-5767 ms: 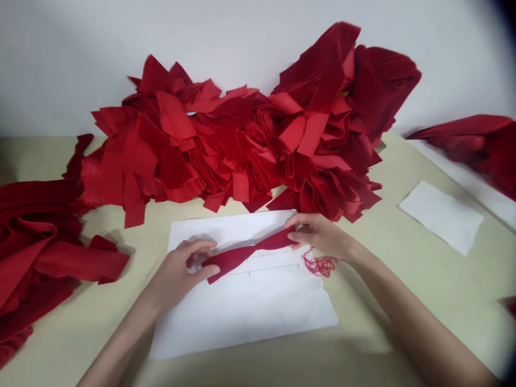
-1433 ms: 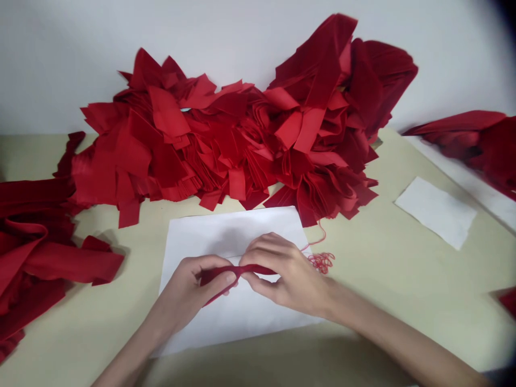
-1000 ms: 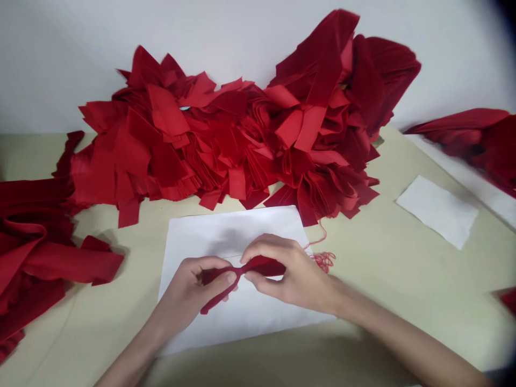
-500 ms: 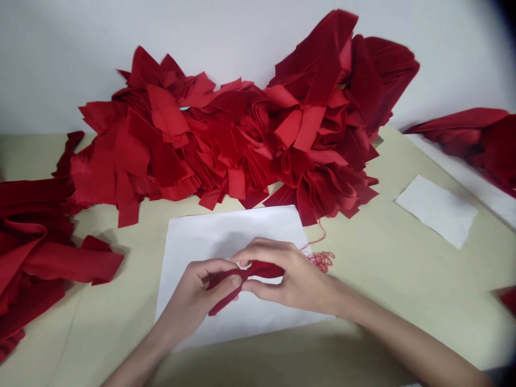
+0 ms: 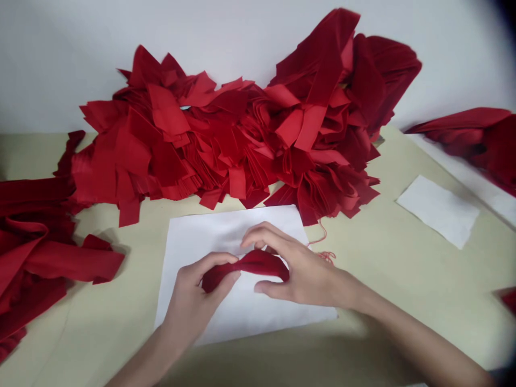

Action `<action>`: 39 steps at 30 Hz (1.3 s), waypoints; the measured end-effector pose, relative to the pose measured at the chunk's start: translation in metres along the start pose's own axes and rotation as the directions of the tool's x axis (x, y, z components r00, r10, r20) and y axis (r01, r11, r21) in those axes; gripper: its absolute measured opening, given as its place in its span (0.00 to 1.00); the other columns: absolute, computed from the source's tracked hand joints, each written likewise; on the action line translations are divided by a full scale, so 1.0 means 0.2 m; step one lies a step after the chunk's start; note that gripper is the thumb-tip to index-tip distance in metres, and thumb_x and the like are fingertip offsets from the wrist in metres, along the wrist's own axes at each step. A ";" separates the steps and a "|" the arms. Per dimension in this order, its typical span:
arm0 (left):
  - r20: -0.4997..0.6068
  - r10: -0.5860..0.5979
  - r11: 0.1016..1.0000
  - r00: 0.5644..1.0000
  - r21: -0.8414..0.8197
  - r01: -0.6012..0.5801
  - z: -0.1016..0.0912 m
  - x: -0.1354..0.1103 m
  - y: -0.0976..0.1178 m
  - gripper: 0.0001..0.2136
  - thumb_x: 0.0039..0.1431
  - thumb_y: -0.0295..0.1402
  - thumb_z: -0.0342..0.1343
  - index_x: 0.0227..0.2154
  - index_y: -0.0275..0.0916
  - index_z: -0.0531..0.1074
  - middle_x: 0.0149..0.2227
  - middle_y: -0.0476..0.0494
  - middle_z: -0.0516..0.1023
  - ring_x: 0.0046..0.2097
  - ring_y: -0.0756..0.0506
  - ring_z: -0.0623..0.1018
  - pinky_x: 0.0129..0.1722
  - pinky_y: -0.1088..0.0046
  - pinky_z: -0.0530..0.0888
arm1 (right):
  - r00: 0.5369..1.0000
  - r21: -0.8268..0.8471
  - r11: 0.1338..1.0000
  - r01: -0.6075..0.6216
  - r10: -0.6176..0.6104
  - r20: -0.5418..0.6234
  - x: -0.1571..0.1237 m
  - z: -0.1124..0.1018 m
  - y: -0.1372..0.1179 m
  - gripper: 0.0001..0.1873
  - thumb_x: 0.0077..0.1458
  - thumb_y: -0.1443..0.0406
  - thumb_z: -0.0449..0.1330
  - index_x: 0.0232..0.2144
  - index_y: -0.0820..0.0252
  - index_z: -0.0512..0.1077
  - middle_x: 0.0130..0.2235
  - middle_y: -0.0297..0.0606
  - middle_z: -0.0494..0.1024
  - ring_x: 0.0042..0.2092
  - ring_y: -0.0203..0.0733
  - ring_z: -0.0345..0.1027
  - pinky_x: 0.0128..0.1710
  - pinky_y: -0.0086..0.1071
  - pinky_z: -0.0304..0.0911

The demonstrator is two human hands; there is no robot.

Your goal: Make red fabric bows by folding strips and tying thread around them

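A dark red velvet ribbon, gathered at its middle into a bow-like shape, is held above a white sheet of paper. My left hand pinches the gathered middle between thumb and fingers, and the ribbon's left end sits inside its curl. Around the right loop my right hand is open, thumb and fingers apart. The loop's right end reaches toward its palm; whether they touch I cannot tell. Red thread lies beyond the right hand, partly hidden by it.
A large heap of cut red ribbon pieces lies along the wall. More red fabric is piled at the left. At the right are a small white paper and red cloth on a white strip.
My right hand has let go of the ribbon's middle and spread its fingers. The ribbon has turned, so its right loop shows fuller; my left hand keeps its pinch.
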State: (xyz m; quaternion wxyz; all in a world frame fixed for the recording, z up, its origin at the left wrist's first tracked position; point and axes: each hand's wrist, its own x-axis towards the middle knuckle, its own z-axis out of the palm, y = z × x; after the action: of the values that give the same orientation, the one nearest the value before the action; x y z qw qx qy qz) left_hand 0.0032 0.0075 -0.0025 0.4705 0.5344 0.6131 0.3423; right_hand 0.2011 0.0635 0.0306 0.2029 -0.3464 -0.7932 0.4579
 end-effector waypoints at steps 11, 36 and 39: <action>0.529 -0.099 0.895 0.843 -0.323 0.308 -0.02 -0.01 0.06 0.10 0.62 0.37 0.51 0.39 0.37 0.73 0.36 0.42 0.80 0.38 0.46 0.77 0.36 0.72 0.72 | 0.927 0.366 0.904 -0.223 0.313 -0.208 0.05 0.02 0.05 0.13 0.54 0.62 0.61 0.41 0.61 0.68 0.28 0.32 0.74 0.26 0.31 0.65 0.28 0.29 0.65; 0.374 -0.141 0.887 0.917 -0.364 0.285 0.00 -0.02 0.03 0.15 0.60 0.33 0.55 0.50 0.42 0.69 0.47 0.46 0.78 0.48 0.46 0.76 0.48 0.75 0.70 | 0.912 -0.438 0.877 0.195 -0.326 -0.247 -0.03 0.17 0.03 0.09 0.59 0.70 0.54 0.39 0.64 0.74 0.36 0.41 0.76 0.36 0.38 0.69 0.35 0.33 0.69; 0.350 -0.147 0.886 0.925 -0.370 0.280 0.00 -0.02 0.03 0.16 0.59 0.34 0.56 0.50 0.42 0.69 0.47 0.46 0.78 0.47 0.46 0.76 0.48 0.75 0.70 | 0.885 -0.572 0.793 0.209 -0.402 -0.234 -0.04 0.17 0.04 0.10 0.60 0.73 0.51 0.37 0.65 0.73 0.34 0.42 0.75 0.34 0.38 0.68 0.31 0.32 0.68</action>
State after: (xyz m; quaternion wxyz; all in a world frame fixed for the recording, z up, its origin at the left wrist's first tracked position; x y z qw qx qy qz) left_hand 0.0054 0.0058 0.0044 0.6988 0.3982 0.5003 0.3207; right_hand 0.1882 0.0400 0.0055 0.3065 -0.3283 -0.8863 0.1128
